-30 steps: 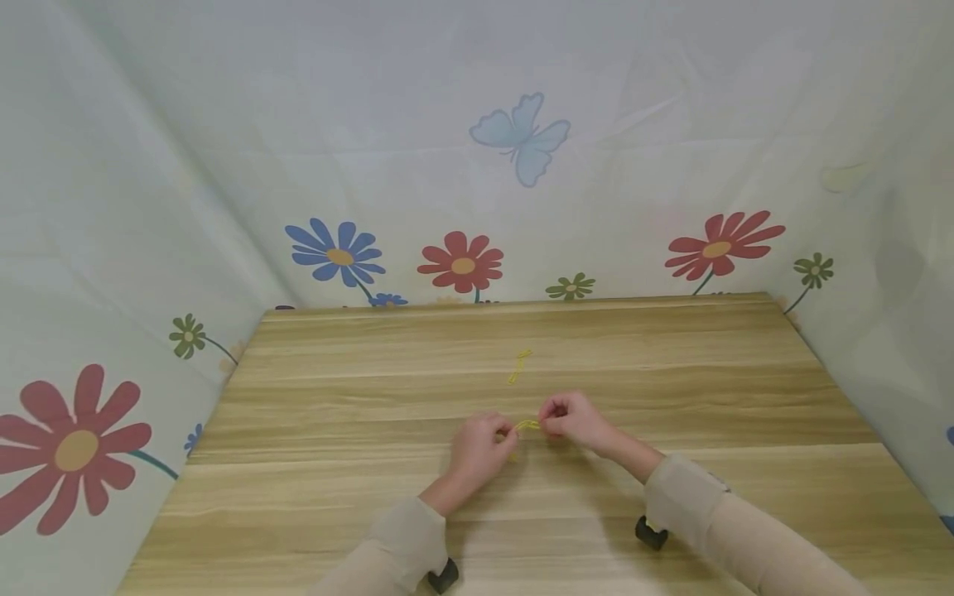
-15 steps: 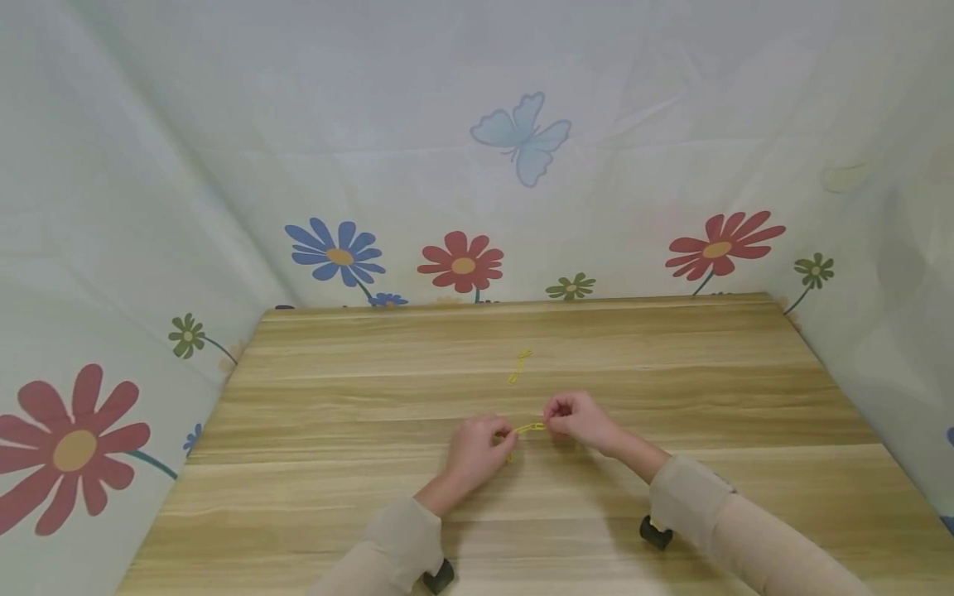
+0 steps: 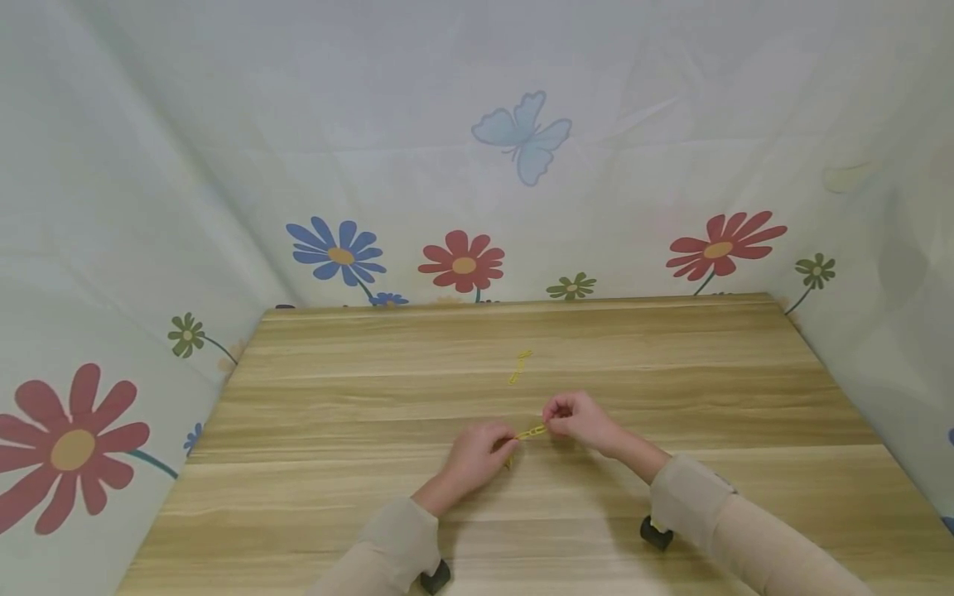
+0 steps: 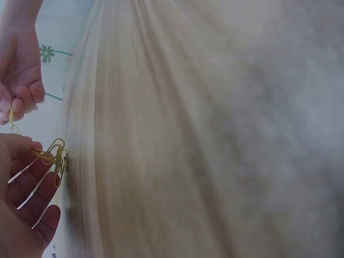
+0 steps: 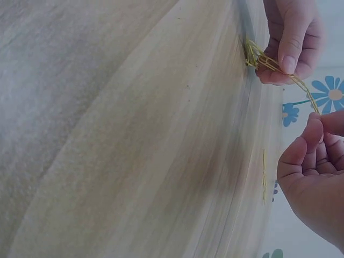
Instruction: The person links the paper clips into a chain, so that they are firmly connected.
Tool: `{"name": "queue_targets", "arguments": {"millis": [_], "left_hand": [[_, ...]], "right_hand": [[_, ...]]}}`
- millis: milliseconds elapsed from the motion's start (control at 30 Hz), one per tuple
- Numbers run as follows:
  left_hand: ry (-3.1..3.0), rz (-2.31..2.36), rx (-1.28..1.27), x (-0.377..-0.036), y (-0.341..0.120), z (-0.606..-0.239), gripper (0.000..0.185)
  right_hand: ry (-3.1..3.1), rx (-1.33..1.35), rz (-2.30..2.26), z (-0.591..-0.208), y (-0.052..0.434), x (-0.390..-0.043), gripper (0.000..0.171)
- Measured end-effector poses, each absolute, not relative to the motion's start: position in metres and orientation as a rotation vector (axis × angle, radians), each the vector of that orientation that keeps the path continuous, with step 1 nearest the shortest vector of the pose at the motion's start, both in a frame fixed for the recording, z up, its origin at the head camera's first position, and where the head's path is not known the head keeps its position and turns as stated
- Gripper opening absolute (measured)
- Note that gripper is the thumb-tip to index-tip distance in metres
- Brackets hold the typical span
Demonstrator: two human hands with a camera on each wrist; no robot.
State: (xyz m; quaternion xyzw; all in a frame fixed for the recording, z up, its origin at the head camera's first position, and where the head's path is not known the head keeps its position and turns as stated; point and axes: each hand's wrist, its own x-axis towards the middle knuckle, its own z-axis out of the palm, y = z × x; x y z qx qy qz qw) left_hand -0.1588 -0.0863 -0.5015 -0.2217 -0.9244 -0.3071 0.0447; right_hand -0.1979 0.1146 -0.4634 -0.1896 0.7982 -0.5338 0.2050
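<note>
A chain of linked yellow paper clips [image 3: 532, 432] runs between the two hands above the table, rising slightly toward the right. My left hand [image 3: 475, 457] pinches it between thumb and fingers. In the left wrist view, several more clips [image 4: 57, 157] dangle in a bunch from this hand, its other fingers loosely bent beside them. The far end of the chain is held by my right hand [image 3: 583, 424], thumb against index finger, the clip tip partly covered. The right wrist view shows the stretched links [image 5: 305, 89] between both sets of fingertips.
A second, short yellow paper clip chain [image 3: 519, 367] lies on the wooden table [image 3: 358, 364] beyond the hands. White fabric [image 3: 633, 165] printed with flowers and a butterfly surrounds the table's back and sides. Black wrist devices [image 3: 657, 532] sit under the cuffs.
The chain between the hands has gone from arched to nearly straight. My left hand has moved slightly down, my right hand slightly right. The chain on the table has stayed put.
</note>
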Motion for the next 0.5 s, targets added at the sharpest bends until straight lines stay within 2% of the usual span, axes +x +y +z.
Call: {"name": "queue_targets", "arguments": {"millis": [500], "left_hand": [[-2.809,-1.045,-0.691,-0.1583,-0.0827,-0.4969,0.021]], "right_hand": [[2.199,-0.542,-1.523,-0.4562,0.1146,-0.197,0.01]]}}
